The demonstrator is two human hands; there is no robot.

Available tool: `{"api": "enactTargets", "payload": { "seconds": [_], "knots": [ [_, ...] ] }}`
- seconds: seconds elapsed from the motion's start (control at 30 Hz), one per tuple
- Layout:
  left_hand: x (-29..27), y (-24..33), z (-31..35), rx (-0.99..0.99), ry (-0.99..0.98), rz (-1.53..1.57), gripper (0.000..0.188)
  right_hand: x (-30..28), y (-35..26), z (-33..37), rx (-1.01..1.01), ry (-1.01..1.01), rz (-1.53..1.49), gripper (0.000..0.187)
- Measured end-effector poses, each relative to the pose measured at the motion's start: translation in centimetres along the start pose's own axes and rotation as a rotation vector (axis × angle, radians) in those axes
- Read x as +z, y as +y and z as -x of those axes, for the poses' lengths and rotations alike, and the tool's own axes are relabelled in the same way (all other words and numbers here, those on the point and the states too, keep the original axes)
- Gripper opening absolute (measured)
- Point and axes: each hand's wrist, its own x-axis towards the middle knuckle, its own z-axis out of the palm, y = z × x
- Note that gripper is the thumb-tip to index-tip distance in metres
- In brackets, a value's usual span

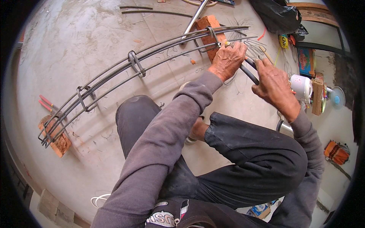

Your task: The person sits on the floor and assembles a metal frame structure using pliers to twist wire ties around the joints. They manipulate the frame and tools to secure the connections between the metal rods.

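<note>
A long rebar cage point(102, 81) of several thin bars with bent stirrups lies propped across the floor. Its far right end rests on an orange brick point(208, 33), its near left end on another brick point(60, 146). My left hand point(229, 60) is closed beside the stirrup point(212, 35) at the far brick; what its fingers pinch is hidden. My right hand point(274, 81) grips black-handled pliers point(249, 74), whose handles stand apart and run under my left hand. The pliers' jaws are mostly covered.
Loose tie wires point(253, 51) lie around the cage's right end. Red-handled pliers point(46, 102) rest by the left brick. Loose bars point(156, 12) and a metal tube point(194, 18) are at the back. A black bag point(275, 15), a white pot point(301, 86) and a small fan point(337, 97) stand to the right.
</note>
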Motion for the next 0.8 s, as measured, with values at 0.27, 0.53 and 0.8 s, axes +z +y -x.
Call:
{"api": "enactTargets", "payload": {
  "seconds": [0.27, 0.53, 0.8],
  "knots": [
    [-1.3, -0.3, 0.3, 0.121, -0.188, -0.141, 0.027, 4.1, 4.8, -0.5, 0.544, -0.708, -1.599, 0.034],
    [-3.3, 1.8, 2.8, 0.224, -0.703, -0.132, 0.012, 12.9, 1.9, 5.5, 0.506, -0.69, -1.718, 0.042],
    [-7.7, -3.0, 5.0, 0.007, -0.504, -0.019, 0.011, 21.5, -3.1, 6.4, 0.395, -0.412, -1.534, 0.043]
  ]
}}
